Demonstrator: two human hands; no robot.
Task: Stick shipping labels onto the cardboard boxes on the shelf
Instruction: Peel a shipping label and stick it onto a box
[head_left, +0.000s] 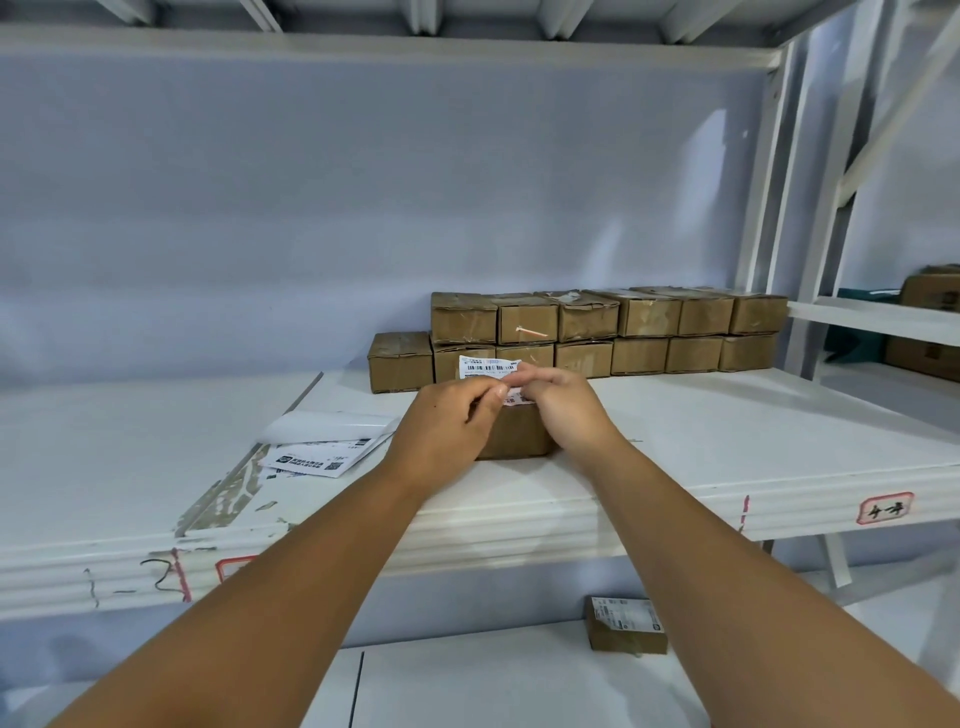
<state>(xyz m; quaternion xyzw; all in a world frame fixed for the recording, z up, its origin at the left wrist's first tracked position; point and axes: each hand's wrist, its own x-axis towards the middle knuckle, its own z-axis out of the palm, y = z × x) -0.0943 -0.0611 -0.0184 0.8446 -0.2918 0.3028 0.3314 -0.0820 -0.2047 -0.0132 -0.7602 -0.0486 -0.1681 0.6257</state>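
A small cardboard box (519, 434) sits near the front of the white shelf (727, 436). Above it, both hands pinch a white shipping label (485, 365) with a barcode, its far end standing up behind my fingers. My left hand (447, 423) grips the label's near edge from the left. My right hand (563, 410) pinches it from the right, fingers curled over the box top. Most of the box top is hidden by my hands.
Two rows of several brown boxes (613, 330) are stacked at the back of the shelf. A sheet of labels with a peeled backing (322, 441) lies to the left. One labelled box (626, 623) sits on the lower shelf. A steel upright (763, 208) stands at right.
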